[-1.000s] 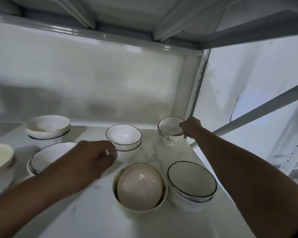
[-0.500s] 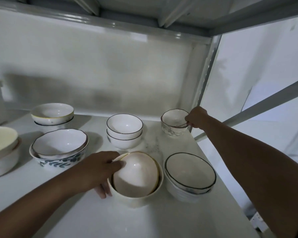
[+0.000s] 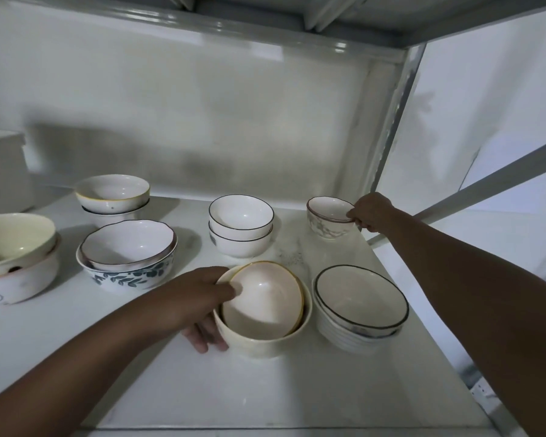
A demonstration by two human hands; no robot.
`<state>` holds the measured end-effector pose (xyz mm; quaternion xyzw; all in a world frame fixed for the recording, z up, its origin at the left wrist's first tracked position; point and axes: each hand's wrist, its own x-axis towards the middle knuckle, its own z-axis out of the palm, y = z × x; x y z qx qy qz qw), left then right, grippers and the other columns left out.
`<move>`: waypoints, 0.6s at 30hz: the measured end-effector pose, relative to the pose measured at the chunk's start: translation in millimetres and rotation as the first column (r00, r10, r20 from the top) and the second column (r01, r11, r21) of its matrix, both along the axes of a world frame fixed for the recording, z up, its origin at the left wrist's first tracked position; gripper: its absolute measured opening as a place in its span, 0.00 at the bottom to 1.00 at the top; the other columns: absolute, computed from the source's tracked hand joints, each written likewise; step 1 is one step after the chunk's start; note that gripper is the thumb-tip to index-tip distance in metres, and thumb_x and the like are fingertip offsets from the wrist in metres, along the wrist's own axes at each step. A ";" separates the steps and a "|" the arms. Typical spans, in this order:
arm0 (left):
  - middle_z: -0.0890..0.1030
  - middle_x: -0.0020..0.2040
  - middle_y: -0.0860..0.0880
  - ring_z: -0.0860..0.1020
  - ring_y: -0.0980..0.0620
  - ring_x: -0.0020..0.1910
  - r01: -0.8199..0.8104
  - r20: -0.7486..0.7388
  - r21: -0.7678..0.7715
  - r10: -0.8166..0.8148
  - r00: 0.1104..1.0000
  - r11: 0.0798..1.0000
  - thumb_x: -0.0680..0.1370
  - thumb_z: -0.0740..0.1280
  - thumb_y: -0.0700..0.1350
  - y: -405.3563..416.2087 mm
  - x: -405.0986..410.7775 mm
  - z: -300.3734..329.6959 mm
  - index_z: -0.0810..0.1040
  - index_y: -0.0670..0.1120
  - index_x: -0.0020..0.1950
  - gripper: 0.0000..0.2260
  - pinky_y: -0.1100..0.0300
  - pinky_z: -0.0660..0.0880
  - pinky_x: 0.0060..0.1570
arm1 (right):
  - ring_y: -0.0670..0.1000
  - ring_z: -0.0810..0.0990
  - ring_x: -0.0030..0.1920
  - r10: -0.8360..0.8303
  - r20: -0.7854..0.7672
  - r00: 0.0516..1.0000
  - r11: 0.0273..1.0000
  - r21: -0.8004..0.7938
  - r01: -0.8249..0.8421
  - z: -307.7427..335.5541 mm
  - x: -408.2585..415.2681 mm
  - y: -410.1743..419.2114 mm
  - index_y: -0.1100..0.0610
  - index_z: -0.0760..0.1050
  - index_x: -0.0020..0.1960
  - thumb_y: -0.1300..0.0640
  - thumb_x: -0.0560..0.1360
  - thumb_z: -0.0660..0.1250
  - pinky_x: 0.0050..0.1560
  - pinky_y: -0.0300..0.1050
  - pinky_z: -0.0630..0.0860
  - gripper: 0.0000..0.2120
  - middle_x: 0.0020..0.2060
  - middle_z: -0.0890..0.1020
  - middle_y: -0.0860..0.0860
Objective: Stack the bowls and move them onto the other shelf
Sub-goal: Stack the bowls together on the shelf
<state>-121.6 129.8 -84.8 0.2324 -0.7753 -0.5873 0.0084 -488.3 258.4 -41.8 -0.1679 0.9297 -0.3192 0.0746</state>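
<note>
The bowls already sit in nested pairs on the white shelf (image 3: 297,389), likely so several can be carried at once. The left hand (image 3: 199,298) takes the cream pair (image 3: 264,310) near the front edge – thumb hooked over the rim, fingers curled against the outer wall. Behind it, by the corner post (image 3: 391,121), the right hand (image 3: 372,212) pinches the rim of the small patterned bowl (image 3: 327,217), its grip closed tight.

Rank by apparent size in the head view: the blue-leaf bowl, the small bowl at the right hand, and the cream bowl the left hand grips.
1. cream bowl and blue-leaf bowl: look about alike; the cream one sits nearer, so I won't rank them.
2. small patterned bowl, pinched by the right hand: clearly smallest, though farthest.
The left hand grips the cream bowl.
</note>
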 end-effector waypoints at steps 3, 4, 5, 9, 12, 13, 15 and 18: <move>0.85 0.40 0.38 0.85 0.37 0.36 -0.001 -0.016 0.046 0.001 1.000 0.999 0.81 0.61 0.45 1.4 0.9 -1.6 0.78 0.52 0.56 0.08 0.57 0.78 0.26 | 0.51 0.71 0.23 -0.055 -0.004 0.998 0.995 -0.081 0.054 -0.2 11.9 3.6 0.64 0.76 0.37 0.60 0.74 0.70 0.22 0.37 0.66 0.10 0.26 0.77 0.57; 0.85 0.41 0.37 0.85 0.37 0.36 0.010 -0.014 0.050 -0.009 1.000 0.999 0.80 0.60 0.44 1.0 0.3 -1.7 0.78 0.51 0.56 0.08 0.57 0.78 0.27 | 0.51 0.71 0.22 -0.076 0.014 0.997 0.989 -0.128 0.078 1.3 16.8 6.3 0.64 0.76 0.38 0.60 0.74 0.69 0.20 0.35 0.66 0.09 0.28 0.78 0.58; 0.85 0.42 0.37 0.85 0.38 0.36 0.016 -0.006 0.049 -0.015 1.000 0.999 0.80 0.61 0.44 0.0 -0.5 -1.9 0.78 0.50 0.56 0.08 0.57 0.78 0.27 | 0.51 0.71 0.23 -0.085 0.043 0.995 0.981 -0.170 0.091 3.2 22.8 9.3 0.65 0.77 0.40 0.60 0.74 0.68 0.20 0.34 0.66 0.08 0.30 0.79 0.59; 0.85 0.37 0.41 0.85 0.39 0.35 0.036 0.015 0.017 -0.037 0.999 0.999 0.79 0.63 0.43 -4.5 -7.8 -3.3 0.77 0.50 0.54 0.06 0.61 0.76 0.25 | 0.52 0.75 0.28 -0.031 0.150 0.988 0.971 -0.230 0.065 14.9 60.8 28.4 0.64 0.77 0.49 0.57 0.75 0.66 0.29 0.38 0.68 0.09 0.38 0.80 0.58; 0.84 0.41 0.41 0.85 0.38 0.32 0.054 -0.017 -0.060 -0.055 0.998 0.997 0.77 0.64 0.40 -7.8 -14.0 -2.5 0.76 0.58 0.50 0.11 0.59 0.76 0.23 | 0.52 0.76 0.30 0.051 0.066 0.997 0.973 -0.227 -0.035 28.7 99.2 42.0 0.65 0.79 0.52 0.56 0.77 0.66 0.32 0.41 0.69 0.12 0.36 0.80 0.56; 0.83 0.41 0.41 0.84 0.38 0.30 0.051 -0.032 -0.100 -0.055 0.998 0.994 0.76 0.62 0.38 -8.4 -15.5 -1.4 0.76 0.61 0.46 0.15 0.58 0.77 0.23 | 0.52 0.77 0.31 0.107 -0.007 0.994 0.970 -0.218 -0.106 33.4 115.0 45.0 0.64 0.79 0.51 0.55 0.77 0.67 0.32 0.41 0.69 0.12 0.37 0.81 0.56; 0.82 0.39 0.42 0.83 0.39 0.27 0.064 -0.049 -0.186 -0.074 0.996 0.980 0.74 0.58 0.36 -8.2 -17.4 1.8 0.77 0.62 0.43 0.20 0.53 0.78 0.22 | 0.48 0.78 0.31 0.260 -0.160 0.952 0.946 -0.157 -0.284 40.3 151.3 48.1 0.58 0.82 0.49 0.50 0.77 0.69 0.29 0.39 0.70 0.11 0.34 0.82 0.49; 0.80 0.45 0.36 0.83 0.36 0.31 0.118 -0.022 -0.241 -0.126 0.992 0.963 0.74 0.56 0.36 -6.4 -18.0 9.7 0.77 0.48 0.53 0.14 0.40 0.81 0.29 | 0.39 0.76 0.29 0.500 -0.173 0.848 0.859 -0.020 -0.511 39.2 205.8 40.7 0.47 0.84 0.44 0.42 0.73 0.71 0.30 0.31 0.72 0.09 0.32 0.82 0.44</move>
